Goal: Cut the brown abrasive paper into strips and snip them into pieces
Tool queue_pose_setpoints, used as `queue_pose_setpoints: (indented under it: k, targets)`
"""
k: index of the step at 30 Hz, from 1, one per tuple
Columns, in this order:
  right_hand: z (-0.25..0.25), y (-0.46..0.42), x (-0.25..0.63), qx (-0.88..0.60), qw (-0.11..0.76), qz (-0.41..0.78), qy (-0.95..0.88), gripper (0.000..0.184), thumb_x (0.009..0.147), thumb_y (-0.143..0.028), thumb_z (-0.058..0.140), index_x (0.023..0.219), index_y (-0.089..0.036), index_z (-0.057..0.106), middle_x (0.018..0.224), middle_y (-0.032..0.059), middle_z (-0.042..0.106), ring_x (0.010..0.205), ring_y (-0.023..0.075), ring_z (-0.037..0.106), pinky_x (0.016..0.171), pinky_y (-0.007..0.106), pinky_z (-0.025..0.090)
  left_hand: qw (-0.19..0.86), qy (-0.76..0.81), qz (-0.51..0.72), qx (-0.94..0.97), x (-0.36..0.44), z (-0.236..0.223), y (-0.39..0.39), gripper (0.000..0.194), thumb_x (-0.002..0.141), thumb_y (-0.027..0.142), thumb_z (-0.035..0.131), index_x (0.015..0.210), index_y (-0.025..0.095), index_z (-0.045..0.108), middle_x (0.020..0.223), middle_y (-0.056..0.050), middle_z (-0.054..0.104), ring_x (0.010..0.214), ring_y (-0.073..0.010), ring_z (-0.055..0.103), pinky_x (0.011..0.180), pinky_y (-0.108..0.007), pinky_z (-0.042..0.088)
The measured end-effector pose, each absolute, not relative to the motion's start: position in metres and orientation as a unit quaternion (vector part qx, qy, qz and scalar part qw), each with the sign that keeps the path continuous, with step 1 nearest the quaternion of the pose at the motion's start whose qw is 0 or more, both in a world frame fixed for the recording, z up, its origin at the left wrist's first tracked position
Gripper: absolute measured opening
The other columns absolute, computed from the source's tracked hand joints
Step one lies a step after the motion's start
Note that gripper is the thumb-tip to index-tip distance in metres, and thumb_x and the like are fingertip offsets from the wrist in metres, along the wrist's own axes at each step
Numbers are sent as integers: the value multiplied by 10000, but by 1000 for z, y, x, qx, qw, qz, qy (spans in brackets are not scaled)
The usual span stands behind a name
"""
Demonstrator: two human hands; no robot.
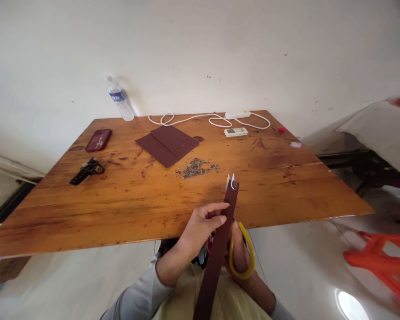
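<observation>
My left hand [200, 226] pinches a long dark maroon strip [216, 258], which looks like card, between thumb and fingers. The strip slants from my lap up over the table's front edge. My right hand [240, 251] is closed around scissors with a yellow handle [250, 266], its thumb by the loop. Behind the strip's upper end, the pointed blade tips [232, 178] stick out, slightly apart. A small white curved mark shows near that end. Most of the blades and part of my right hand are hidden by the strip.
On the wooden table [126, 213] lie maroon sheets [166, 144], a heap of small scraps [196, 168], a black strapped item [86, 171], a dark red phone-like case [99, 140], a white remote [236, 132] and a white power strip [237, 114]. A bottle [120, 98] stands behind; an orange stool [380, 258] is right.
</observation>
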State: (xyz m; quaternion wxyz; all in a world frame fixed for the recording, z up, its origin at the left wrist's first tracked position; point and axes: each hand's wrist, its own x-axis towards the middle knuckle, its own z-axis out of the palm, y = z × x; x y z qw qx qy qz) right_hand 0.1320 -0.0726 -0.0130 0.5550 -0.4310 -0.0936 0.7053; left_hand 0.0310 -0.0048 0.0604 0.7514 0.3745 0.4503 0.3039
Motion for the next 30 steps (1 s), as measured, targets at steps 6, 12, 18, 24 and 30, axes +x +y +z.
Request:
queue_pose_setpoints:
  k: [6,12,18,24,30]
  targets:
    - [-21,-72,131,-473,602,634,-111,708,717,-921,750,591,-260,528,451,-53,446,382,104,319,321,252,235,746,445,318,380,32,60,-5,397,700,234,862,1090,159,853,726,17,679,645,-118,570,682,-273,455]
    - [-26,-69,129,-472,617,621,-106,651,832,-827,739,567,-262,553,426,-19,495,358,134,394,296,287,235,761,438,304,370,34,58,-4,434,718,259,863,1139,158,838,700,3,710,628,-138,605,683,-287,470]
    - [-16,-70,128,-492,586,633,-117,753,811,-919,647,489,-245,554,373,6,487,305,130,397,296,286,230,757,443,298,377,36,57,-4,438,718,270,847,1142,163,838,644,25,655,554,-124,543,608,-280,428]
    - [-6,-68,126,-510,594,611,-119,705,726,-898,746,505,-259,546,386,-12,478,325,126,375,292,276,240,745,447,313,383,35,58,-4,368,729,191,797,1091,170,858,704,11,684,646,-139,593,694,-288,473]
    - [-12,-69,129,-453,546,692,-133,807,722,-1011,607,465,-279,384,372,-53,337,324,90,274,302,236,201,754,454,311,359,33,53,-3,406,725,213,815,1126,171,854,756,-7,727,637,-136,598,666,-283,468]
